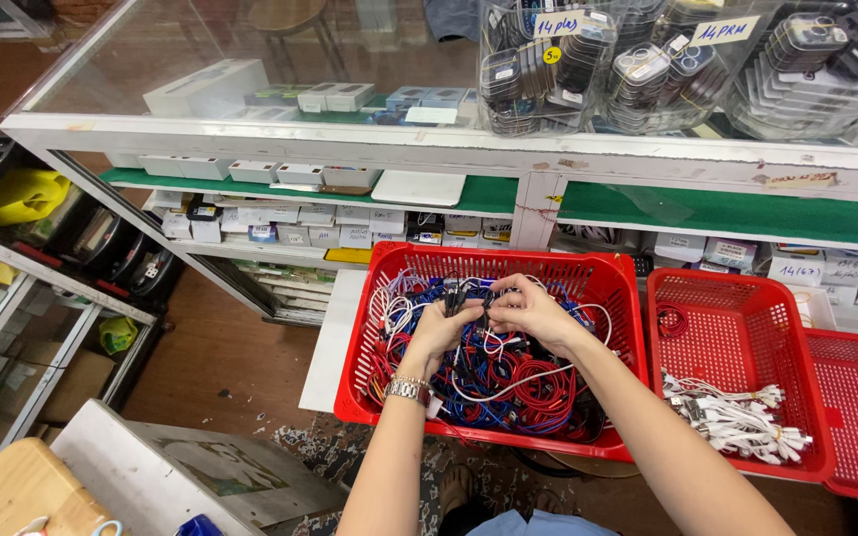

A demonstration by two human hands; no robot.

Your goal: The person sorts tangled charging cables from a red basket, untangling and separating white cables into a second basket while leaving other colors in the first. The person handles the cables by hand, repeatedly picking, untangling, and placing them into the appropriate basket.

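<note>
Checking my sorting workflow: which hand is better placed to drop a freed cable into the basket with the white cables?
Right. The right hand works at the tangle on the side nearer that basket, where the white cables lie. The left hand would have to cross over it.

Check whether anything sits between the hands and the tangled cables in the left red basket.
Nothing visible does. Both the left hand and right hand are already on the dark cables atop the tangle, inside the red basket.
</note>
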